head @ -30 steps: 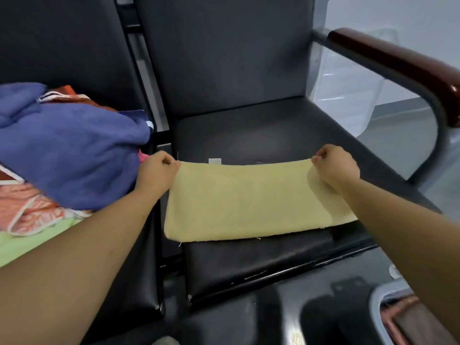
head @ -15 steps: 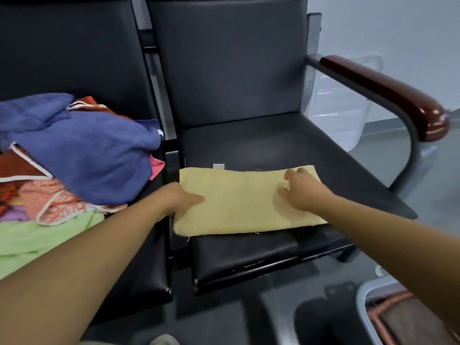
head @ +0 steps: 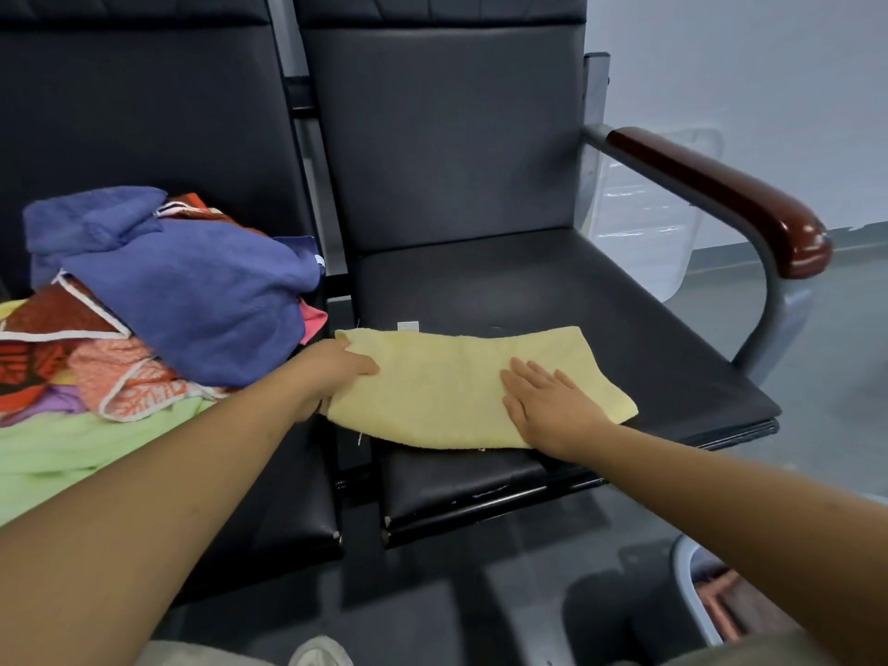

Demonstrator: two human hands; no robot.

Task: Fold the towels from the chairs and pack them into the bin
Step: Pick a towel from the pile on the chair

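Where the yellow towel (head: 456, 391) lies: it is laid as a folded strip across the near half of the right chair's seat (head: 600, 290), its long side running left to right, with a small white tag shown at its far edge
Left hand (head: 336, 372): the towel's left end is gripped, the thumb seen on top of the cloth; how the other fingers lie cannot be told, as they are hidden by the towel
Right hand (head: 548, 401): it is laid flat on the right half of the towel, fingers straight and a little spread, with nothing held
Left chair (head: 144, 113): its seat is covered by a loose pile of unfolded towels
Blue towel (head: 192, 290): it is heaped on top of that pile, its right edge near the left hand
Orange patterned towel (head: 129, 382): it is tucked under the blue one, white trim showing
Green towel (head: 72, 454): it is spread at the near left of the pile, partly crossed by the left forearm
Armrest (head: 721, 194): dark red-brown, fixed on the right side of the right chair, well apart from the towel
Grey-rimmed bin (head: 684, 588): only part is seen at the near right on the floor; something brownish is inside, too cut off to be made out
Clear container (head: 639, 223): it is stood behind the right chair, below the armrest, near the wall
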